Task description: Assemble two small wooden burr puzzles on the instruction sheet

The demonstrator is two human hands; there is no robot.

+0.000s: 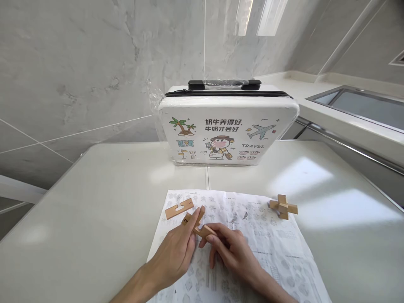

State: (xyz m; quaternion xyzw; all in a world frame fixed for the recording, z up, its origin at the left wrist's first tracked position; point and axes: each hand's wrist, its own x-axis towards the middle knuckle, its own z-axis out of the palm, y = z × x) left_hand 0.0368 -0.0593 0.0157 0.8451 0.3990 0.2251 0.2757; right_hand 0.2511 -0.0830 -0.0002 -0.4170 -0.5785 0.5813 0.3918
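My left hand (176, 252) and my right hand (232, 250) meet over a printed instruction sheet (268, 240) on the white table. The left fingers pinch one small wooden puzzle piece (188, 219), standing slightly up. The right fingers grip a second wooden piece (204, 230), which touches the first. A loose flat notched wooden piece (179, 208) lies on the sheet just left of my hands. An assembled wooden cross-shaped puzzle (283, 206) sits at the sheet's upper right corner, apart from both hands.
A small white suitcase (227, 126) with cartoon travel prints and a black handle stands at the table's far edge against a marble wall. A white counter with a sink (362, 103) runs along the right. The table's left edge (47, 193) drops off.
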